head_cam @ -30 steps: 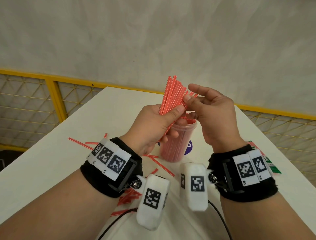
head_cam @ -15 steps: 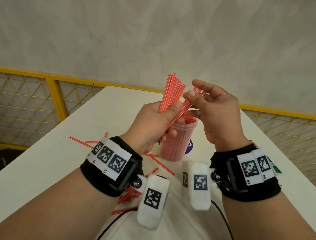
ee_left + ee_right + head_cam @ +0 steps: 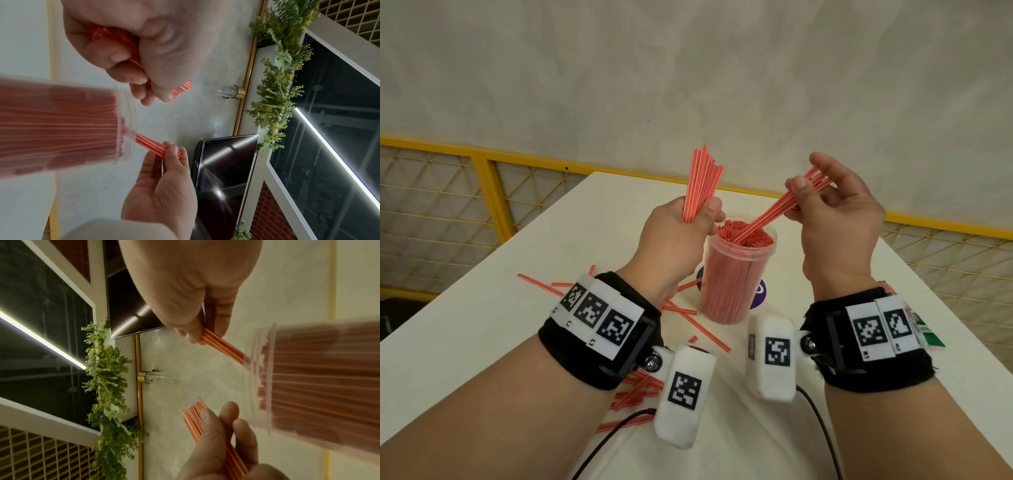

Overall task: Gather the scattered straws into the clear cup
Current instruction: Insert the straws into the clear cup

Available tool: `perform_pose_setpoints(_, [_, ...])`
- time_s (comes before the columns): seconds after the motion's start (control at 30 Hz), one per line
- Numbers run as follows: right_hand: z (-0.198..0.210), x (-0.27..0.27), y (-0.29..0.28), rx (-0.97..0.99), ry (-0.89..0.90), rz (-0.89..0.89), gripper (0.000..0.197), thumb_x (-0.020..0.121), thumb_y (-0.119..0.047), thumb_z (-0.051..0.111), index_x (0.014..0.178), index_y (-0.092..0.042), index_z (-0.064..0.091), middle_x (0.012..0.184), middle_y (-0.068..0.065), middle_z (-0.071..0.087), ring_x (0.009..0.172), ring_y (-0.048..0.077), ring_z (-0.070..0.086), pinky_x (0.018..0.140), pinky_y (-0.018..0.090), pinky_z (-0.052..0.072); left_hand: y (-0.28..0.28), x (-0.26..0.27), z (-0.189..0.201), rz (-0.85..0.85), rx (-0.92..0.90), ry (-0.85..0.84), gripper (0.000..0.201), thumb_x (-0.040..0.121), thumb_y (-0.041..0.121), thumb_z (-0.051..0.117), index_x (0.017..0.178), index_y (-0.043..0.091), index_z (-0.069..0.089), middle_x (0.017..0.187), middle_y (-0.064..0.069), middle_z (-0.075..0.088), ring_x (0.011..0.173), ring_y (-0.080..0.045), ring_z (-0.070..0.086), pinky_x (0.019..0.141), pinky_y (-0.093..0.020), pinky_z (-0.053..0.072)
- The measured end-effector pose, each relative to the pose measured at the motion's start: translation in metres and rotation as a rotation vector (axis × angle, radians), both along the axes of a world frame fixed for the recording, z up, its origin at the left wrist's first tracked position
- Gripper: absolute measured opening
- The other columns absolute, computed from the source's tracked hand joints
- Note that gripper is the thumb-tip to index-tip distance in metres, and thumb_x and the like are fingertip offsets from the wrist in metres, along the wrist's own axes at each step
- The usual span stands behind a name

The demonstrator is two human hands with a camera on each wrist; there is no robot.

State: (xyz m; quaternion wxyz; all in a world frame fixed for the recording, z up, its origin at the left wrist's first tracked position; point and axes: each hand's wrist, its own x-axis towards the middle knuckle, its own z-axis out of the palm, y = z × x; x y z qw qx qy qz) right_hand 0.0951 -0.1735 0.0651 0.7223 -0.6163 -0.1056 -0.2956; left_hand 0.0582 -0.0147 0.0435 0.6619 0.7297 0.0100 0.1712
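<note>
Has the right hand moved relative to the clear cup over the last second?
Yes. The right hand has drawn to the right, away from the left hand, and now slants a few straws into the clear cup.

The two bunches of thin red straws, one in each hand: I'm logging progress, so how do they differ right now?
The left hand grips its bunch of thin red straws nearly upright and fanned, clear of the clear plastic cup. The right hand pinches a slimmer bunch, slanted, its lower ends at the cup's mouth among the packed straws. Both show the same pale-striped red straws.
</note>
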Motion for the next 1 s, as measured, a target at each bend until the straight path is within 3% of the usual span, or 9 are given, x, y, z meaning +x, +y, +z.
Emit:
perform_pose_setpoints(0.13, [-0.002,0.002,0.001,-0.201,-0.075,-0.055,0.033,0.085,-0.009,0.070,0.101,-0.038,0.067,0.077,0.010,0.068,0.066,0.015,0.064,0.066,0.030,0.058,0.000,-0.001,0.001,-0.009,-0.001,0.016,0.027,0.097,0.044,0.051,0.089,0.025,0.068,0.075,0.010,0.062,0.045,0.001,0.049,0.050,-0.019,0.036])
perform_pose_setpoints(0.27, [-0.007,0.002,0.007,-0.436,0.003,-0.005,0.031,0.086,-0.013,0.070,0.103,-0.039,0.069,0.087,-0.001,0.073,0.080,0.015,0.069,0.081,0.039,0.058,0.000,-0.001,0.001,-0.013,0.006,0.024,0.028,0.097,0.046,0.050,0.088,0.025,0.068,0.076,0.009,0.062,0.041,0.000,0.046,0.046,-0.017,0.036])
perform_pose_setpoints(0.37, [-0.011,0.001,0.009,-0.809,0.132,0.031,0.020,0.092,-0.021,0.062,0.105,-0.029,0.073,0.112,-0.007,0.071,0.107,0.010,0.064,0.096,0.028,0.047,0.000,-0.001,0.000,-0.013,0.001,0.014,0.028,0.097,0.045,0.051,0.088,0.025,0.068,0.075,0.008,0.062,0.040,0.001,0.046,0.042,-0.013,0.035])
perform_pose_setpoints(0.43, [-0.013,0.002,0.009,-0.960,0.236,0.095,0.023,0.092,-0.019,0.059,0.109,-0.025,0.073,0.137,-0.006,0.056,0.128,0.007,0.048,0.108,0.026,0.034,0.000,-0.001,0.000,-0.011,0.007,0.015,0.028,0.097,0.046,0.050,0.089,0.026,0.068,0.076,0.008,0.062,0.039,0.001,0.046,0.040,-0.013,0.035])
perform_pose_setpoints(0.5, [-0.012,0.003,0.007,-0.890,0.266,0.143,0.024,0.091,-0.016,0.059,0.108,-0.024,0.074,0.144,-0.005,0.049,0.132,0.004,0.042,0.109,0.024,0.030,0.001,0.000,0.000,-0.009,0.009,0.019,0.028,0.097,0.046,0.050,0.088,0.026,0.068,0.076,0.008,0.062,0.040,0.001,0.047,0.042,-0.013,0.035])
perform_pose_setpoints(0.57, [-0.012,0.004,0.006,-0.678,0.268,0.145,0.021,0.090,-0.017,0.061,0.099,-0.030,0.075,0.139,-0.009,0.054,0.124,-0.003,0.047,0.105,0.022,0.034,0.001,0.000,0.000,-0.008,-0.004,0.021,0.028,0.097,0.046,0.050,0.088,0.026,0.068,0.076,0.008,0.062,0.040,0.000,0.046,0.041,-0.014,0.035])
perform_pose_setpoints(0.73, [-0.021,0.007,0.008,-0.532,0.336,0.202,0.034,0.081,-0.006,0.065,0.070,-0.036,0.075,0.098,-0.020,0.069,0.125,-0.002,0.048,0.106,0.026,0.038,0.000,-0.001,0.000,-0.013,-0.013,0.027,0.029,0.097,0.045,0.051,0.088,0.023,0.068,0.075,0.006,0.062,0.038,0.000,0.044,0.038,-0.016,0.035])
perform_pose_setpoints(0.87, [-0.021,0.008,0.009,-0.417,0.314,0.140,0.021,0.082,-0.019,0.070,0.079,-0.039,0.075,0.130,-0.003,0.062,0.124,-0.001,0.049,0.107,0.031,0.038,0.000,-0.002,0.001,-0.029,-0.042,0.029,0.029,0.096,0.043,0.052,0.088,0.021,0.070,0.070,0.005,0.059,0.038,-0.002,0.040,0.037,-0.017,0.034])
perform_pose_setpoints(1.0, [-0.021,0.006,0.011,-0.519,0.352,0.241,0.019,0.081,-0.016,0.069,0.080,-0.033,0.078,0.130,-0.004,0.062,0.129,-0.006,0.041,0.107,0.028,0.037,0.000,-0.002,0.001,-0.043,-0.065,0.040,0.029,0.096,0.044,0.054,0.090,0.021,0.070,0.068,0.005,0.056,0.038,-0.003,0.040,0.036,-0.017,0.032])
